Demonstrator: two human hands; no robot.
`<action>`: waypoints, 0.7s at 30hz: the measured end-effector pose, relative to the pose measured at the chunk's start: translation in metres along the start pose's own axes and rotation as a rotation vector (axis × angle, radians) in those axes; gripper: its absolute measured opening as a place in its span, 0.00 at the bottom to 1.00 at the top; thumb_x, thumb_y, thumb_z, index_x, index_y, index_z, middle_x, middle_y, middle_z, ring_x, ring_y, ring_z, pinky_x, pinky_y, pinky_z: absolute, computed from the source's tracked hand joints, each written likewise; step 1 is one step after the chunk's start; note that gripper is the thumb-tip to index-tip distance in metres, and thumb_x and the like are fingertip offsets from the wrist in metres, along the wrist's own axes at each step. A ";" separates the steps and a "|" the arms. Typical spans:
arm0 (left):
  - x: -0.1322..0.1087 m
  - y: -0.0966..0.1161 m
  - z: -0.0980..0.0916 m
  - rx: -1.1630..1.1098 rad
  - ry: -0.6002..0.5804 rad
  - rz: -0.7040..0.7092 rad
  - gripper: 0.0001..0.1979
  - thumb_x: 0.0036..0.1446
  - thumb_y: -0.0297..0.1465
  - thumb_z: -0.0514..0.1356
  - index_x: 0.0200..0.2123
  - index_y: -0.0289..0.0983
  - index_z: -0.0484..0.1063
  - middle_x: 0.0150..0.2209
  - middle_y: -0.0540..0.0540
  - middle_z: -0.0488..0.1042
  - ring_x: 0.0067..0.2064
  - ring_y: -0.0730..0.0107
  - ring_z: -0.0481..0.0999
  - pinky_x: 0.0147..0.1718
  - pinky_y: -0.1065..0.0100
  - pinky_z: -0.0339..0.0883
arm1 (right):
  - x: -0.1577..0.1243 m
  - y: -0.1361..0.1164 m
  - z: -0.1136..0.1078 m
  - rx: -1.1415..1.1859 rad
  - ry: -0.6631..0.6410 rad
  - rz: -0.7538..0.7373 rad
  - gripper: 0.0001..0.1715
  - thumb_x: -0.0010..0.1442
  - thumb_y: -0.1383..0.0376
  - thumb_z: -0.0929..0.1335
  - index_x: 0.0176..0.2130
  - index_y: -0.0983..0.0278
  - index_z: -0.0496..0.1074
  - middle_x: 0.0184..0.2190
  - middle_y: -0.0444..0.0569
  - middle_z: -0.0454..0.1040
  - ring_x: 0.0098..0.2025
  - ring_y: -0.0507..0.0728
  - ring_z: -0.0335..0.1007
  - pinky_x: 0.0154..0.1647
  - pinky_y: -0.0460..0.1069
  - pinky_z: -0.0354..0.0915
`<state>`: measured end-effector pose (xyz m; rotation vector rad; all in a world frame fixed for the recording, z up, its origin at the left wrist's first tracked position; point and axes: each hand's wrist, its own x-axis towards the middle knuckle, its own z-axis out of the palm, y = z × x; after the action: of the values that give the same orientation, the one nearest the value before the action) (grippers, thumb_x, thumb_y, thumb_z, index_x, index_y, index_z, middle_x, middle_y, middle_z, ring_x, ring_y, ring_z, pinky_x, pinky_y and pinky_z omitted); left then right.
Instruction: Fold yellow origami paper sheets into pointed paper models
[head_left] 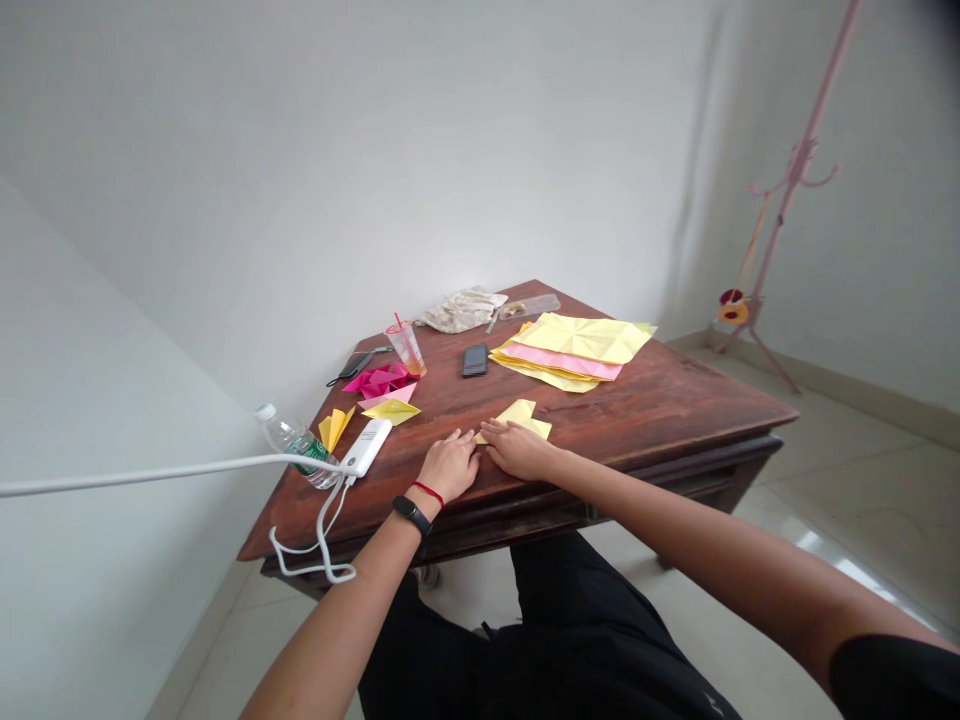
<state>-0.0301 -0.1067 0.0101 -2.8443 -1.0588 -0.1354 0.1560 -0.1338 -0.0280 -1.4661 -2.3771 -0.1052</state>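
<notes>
Resting on creased, angular yellow paper (527,416), flat right fingers (495,432).

Pale yellow paper (517,411), folded, flat

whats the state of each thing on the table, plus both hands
small yellow paper, folded, partly under the right hand
right hand, flat on that paper
left hand, fingers extended, beside it
large paper sheets, creased, opened out, stacked
cup, straw in, little liquid
bottle, capped
phone, lying flat, screen dark
cloth, crumpled
</notes>
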 end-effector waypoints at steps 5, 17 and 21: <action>0.000 0.003 0.001 -0.007 0.002 -0.013 0.18 0.66 0.31 0.53 0.56 0.34 0.73 0.62 0.39 0.70 0.62 0.52 0.70 0.58 0.55 0.67 | -0.005 0.033 -0.013 0.029 -0.026 0.090 0.27 0.70 0.62 0.59 0.60 0.77 0.68 0.61 0.67 0.69 0.64 0.65 0.66 0.63 0.57 0.61; 0.004 0.003 -0.002 -0.033 0.088 -0.042 0.14 0.66 0.32 0.54 0.45 0.37 0.79 0.49 0.39 0.80 0.50 0.55 0.78 0.51 0.58 0.72 | -0.011 0.075 -0.026 0.257 0.119 0.293 0.24 0.70 0.59 0.59 0.46 0.66 0.80 0.49 0.57 0.80 0.53 0.65 0.75 0.52 0.53 0.69; 0.007 0.002 0.000 -0.089 0.152 0.002 0.14 0.67 0.31 0.54 0.49 0.39 0.78 0.48 0.42 0.80 0.48 0.59 0.77 0.49 0.60 0.71 | -0.018 0.085 -0.028 0.383 0.219 0.402 0.31 0.69 0.55 0.55 0.46 0.66 0.81 0.41 0.53 0.83 0.45 0.65 0.79 0.45 0.54 0.72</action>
<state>-0.0236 -0.1043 0.0108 -2.8576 -1.0429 -0.4010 0.2448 -0.1165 -0.0170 -1.6061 -1.7708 0.2602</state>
